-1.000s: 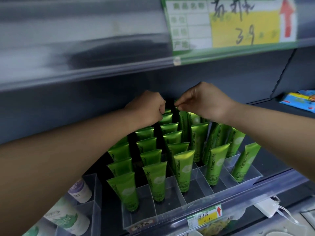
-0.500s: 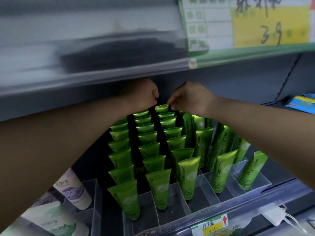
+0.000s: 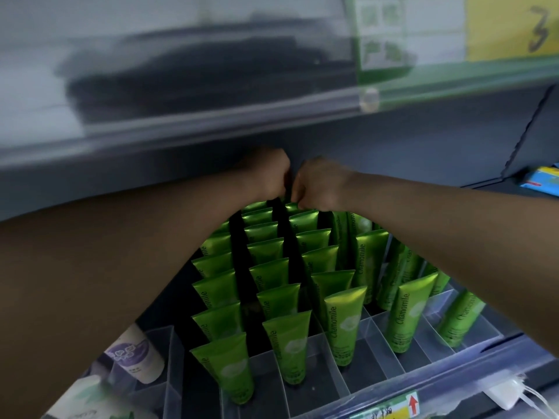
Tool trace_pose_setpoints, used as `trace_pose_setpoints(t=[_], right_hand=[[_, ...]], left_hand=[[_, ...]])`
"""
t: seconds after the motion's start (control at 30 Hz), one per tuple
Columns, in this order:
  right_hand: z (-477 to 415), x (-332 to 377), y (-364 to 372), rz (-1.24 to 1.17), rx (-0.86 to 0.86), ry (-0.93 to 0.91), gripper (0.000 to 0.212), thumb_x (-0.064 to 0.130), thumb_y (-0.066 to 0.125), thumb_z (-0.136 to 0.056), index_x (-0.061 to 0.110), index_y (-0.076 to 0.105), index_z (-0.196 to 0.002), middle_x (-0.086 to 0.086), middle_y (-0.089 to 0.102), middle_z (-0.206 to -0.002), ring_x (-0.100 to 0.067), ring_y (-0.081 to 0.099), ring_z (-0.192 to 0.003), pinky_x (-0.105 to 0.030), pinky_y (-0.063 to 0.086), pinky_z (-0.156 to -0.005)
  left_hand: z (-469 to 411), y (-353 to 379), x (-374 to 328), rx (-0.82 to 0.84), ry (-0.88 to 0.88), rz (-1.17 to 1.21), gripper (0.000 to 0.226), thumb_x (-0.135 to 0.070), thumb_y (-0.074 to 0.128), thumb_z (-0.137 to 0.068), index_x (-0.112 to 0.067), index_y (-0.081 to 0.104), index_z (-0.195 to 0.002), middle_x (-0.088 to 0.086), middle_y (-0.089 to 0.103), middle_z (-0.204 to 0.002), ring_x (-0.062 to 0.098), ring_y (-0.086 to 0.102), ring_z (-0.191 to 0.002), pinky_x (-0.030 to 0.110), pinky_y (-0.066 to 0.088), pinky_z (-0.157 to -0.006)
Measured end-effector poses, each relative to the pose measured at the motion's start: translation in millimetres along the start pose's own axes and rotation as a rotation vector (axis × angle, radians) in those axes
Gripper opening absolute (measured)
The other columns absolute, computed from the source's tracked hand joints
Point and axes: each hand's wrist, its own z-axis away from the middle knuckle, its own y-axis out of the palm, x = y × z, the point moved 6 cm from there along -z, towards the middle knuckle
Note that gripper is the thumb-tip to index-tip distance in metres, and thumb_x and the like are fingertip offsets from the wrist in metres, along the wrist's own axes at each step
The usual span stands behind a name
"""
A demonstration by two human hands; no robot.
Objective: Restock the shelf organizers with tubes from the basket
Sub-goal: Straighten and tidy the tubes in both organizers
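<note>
Looking down into a clear shelf organizer across the lower middle of the frame, packed with green tubes marked Chamomile, standing cap-down in rows between dividers. At centre, just under the blurred upper shelf edge, left hand and right hand, both curled, knuckles almost touching, fingertips down at the crimped tops of the rearmost tubes; grip too blurred to tell. White-and-purple tube at lower left, blue packet at the right edge, yellow price label at upper right
</note>
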Motion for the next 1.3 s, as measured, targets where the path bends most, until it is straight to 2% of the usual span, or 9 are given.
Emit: trace_pose_setpoints(t=[0.1,0.27,0.47,0.57,0.8,1.0,1.13,1.2,1.3], right_hand=[[0,-2,0,-0.013,-0.038,0.017,0.021,0.009,0.066,-0.081,0.018,0.074,-0.098,0.001,0.072,-0.103,-0.013,0.064,-0.096,-0.011,0.035,-0.067],[2,1,3,-0.077,-0.088,0.033,0.023,0.006,0.062,-0.082,0.020,0.074,-0.094,0.001,0.071,-0.103,-0.017,0.063,-0.100,-0.021,0.047,-0.086],[2,-1,4,-0.134,-0.083,0.050,0.021,0.007,0.064,-0.080,0.022,0.074,-0.091,0.000,0.072,-0.100,-0.017,0.064,-0.096,-0.022,0.048,-0.087],[3,-2,5,-0.145,-0.086,0.049,0.019,0.008,0.066,-0.079,0.021,0.075,-0.091,0.001,0.072,-0.099,-0.016,0.064,-0.095,-0.019,0.047,-0.085],[6,-4,4,-0.154,-0.099,0.024,0.020,0.007,0.066,-0.079,0.018,0.075,-0.094,0.002,0.072,-0.098,-0.011,0.063,-0.091,-0.013,0.041,-0.075],[10,-8,1,-0.166,-0.069,0.004,0.020,0.010,0.070,-0.079,0.016,0.074,-0.097,0.002,0.072,-0.097,-0.001,0.052,-0.077,-0.005,0.029,-0.063],[11,-10,-4,-0.167,-0.057,0.002,0.022,0.010,0.070,-0.078,0.017,0.074,-0.099,0.003,0.071,-0.095,-0.001,0.053,-0.078,-0.005,0.033,-0.056],[13,-12,-12,-0.189,-0.083,0.008,0.022,0.009,0.070,-0.078,0.017,0.074,-0.098,0.002,0.072,-0.096,-0.001,0.054,-0.080,0.003,0.032,-0.051],[18,-20,-30,-0.219,-0.145,0.024,0.021,0.009,0.068,-0.079,0.017,0.074,-0.098,0.002,0.072,-0.098,-0.004,0.061,-0.088,0.006,0.030,-0.054]], left_hand=[[0,0,0,-0.023,-0.001,-0.013,0.006,-0.007,0.067,-0.076,-0.002,0.069,-0.077,0.019,0.070,-0.083,0.031,0.067,-0.081,0.029,0.039,-0.059],[1,-2,1,-0.052,0.037,-0.018,0.006,-0.006,0.066,-0.074,-0.002,0.070,-0.078,0.019,0.069,-0.082,0.032,0.065,-0.080,0.026,0.035,-0.057],[2,1,7,-0.044,0.027,0.046,0.006,-0.008,0.067,-0.075,-0.006,0.071,-0.078,0.017,0.070,-0.084,0.031,0.066,-0.083,0.031,0.049,-0.065],[2,1,8,-0.050,0.028,0.058,0.008,-0.010,0.068,-0.076,-0.006,0.072,-0.081,0.017,0.070,-0.087,0.031,0.067,-0.084,0.033,0.052,-0.069],[2,1,6,-0.068,0.023,0.051,0.010,-0.013,0.066,-0.078,-0.007,0.072,-0.083,0.017,0.069,-0.088,0.033,0.066,-0.085,0.031,0.048,-0.067],[4,1,3,-0.077,0.023,0.029,0.005,-0.011,0.066,-0.076,-0.009,0.069,-0.073,0.014,0.069,-0.080,0.030,0.066,-0.079,0.026,0.041,-0.061],[6,1,3,-0.077,0.021,0.040,0.009,-0.006,0.064,-0.074,-0.011,0.071,-0.075,0.011,0.071,-0.082,0.028,0.066,-0.080,0.024,0.040,-0.062],[7,0,2,-0.081,0.023,0.036,0.008,-0.006,0.065,-0.073,-0.010,0.071,-0.076,0.011,0.070,-0.080,0.028,0.066,-0.080,0.024,0.038,-0.062],[8,-5,1,-0.097,0.051,0.058,0.015,-0.003,0.063,-0.073,-0.009,0.072,-0.083,0.010,0.071,-0.084,0.026,0.065,-0.085,0.021,0.039,-0.065]])
